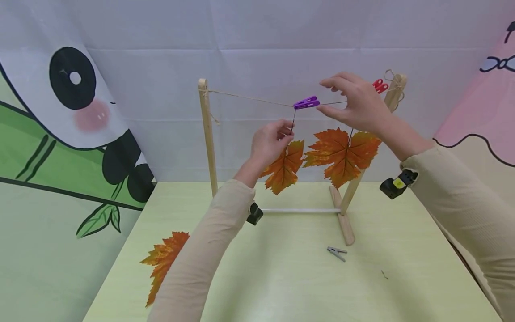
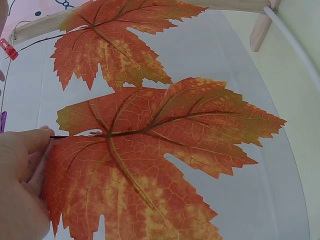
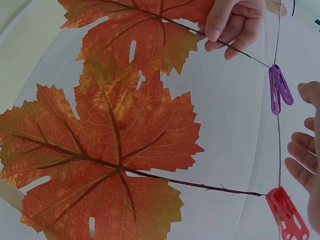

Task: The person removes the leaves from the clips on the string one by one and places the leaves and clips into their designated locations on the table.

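My left hand (image 1: 268, 142) pinches the dark stem of an orange maple leaf (image 1: 283, 172) between thumb and fingers. A purple clothespin (image 1: 306, 103) clips the tip of that stem to a thin string (image 1: 249, 97). Just right of the clothespin, my right hand (image 1: 360, 100) holds nothing, its thumb and fingers spread apart; the right wrist view shows a gap between fingers and purple clothespin (image 3: 280, 90). A second maple leaf (image 1: 342, 154) hangs to the right, its stem held on the string by a red clothespin (image 3: 287, 212), partly behind my right hand in the head view.
The string runs between two wooden posts (image 1: 208, 134) joined low down by a white rod (image 1: 299, 210). A grey clothespin (image 1: 336, 253) lies on the table (image 1: 281, 286). Another maple leaf (image 1: 165, 264) lies at the left, partly under my left sleeve.
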Demonstrator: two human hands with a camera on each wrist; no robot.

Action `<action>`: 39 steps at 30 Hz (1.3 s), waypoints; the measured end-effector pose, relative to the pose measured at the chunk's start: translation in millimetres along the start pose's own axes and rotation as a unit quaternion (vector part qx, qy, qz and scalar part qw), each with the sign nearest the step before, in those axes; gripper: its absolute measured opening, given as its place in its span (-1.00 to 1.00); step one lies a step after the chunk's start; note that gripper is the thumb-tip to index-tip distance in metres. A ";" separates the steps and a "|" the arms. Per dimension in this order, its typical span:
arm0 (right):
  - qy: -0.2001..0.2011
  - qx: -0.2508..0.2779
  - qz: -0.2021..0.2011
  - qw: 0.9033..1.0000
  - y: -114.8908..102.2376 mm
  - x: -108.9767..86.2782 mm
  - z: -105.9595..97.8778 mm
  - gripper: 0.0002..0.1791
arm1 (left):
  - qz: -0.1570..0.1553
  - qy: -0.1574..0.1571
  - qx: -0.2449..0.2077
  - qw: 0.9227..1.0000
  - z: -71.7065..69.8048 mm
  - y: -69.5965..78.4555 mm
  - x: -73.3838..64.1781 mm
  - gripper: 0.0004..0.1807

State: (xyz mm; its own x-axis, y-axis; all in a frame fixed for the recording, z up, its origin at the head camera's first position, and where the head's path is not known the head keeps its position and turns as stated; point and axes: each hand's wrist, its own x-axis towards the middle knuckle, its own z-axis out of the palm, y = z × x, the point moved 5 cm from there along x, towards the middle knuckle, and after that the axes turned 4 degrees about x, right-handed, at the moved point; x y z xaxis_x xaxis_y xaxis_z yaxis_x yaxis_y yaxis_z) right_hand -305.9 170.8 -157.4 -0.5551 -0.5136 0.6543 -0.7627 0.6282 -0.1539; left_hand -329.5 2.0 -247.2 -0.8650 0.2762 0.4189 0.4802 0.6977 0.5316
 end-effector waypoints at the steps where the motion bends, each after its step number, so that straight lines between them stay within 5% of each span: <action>1: -0.004 0.000 0.006 1.000 1.0 0.3 0.5 -0.51 | 0.002 0.001 0.000 1.000 -0.3 -0.4 -0.2 -0.74; 15: -0.060 0.004 0.063 0.996 6.2 2.2 13.8 -0.55 | 0.012 0.001 -0.014 1.000 -1.7 -0.4 -2.6 -0.80; 39: -0.058 0.049 0.076 0.994 4.7 10.6 22.0 -0.74 | 0.019 0.001 -0.017 1.000 1.3 -3.6 -3.2 -0.81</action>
State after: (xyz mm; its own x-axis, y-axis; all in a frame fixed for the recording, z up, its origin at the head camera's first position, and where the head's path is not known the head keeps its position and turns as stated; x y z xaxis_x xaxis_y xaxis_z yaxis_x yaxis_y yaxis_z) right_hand -322.7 155.5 -167.5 -0.6968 -0.4851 0.5283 -0.6927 0.6463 -0.3202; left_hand -328.7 -0.5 -251.4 -0.8454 0.3019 0.4406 0.5181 0.6640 0.5391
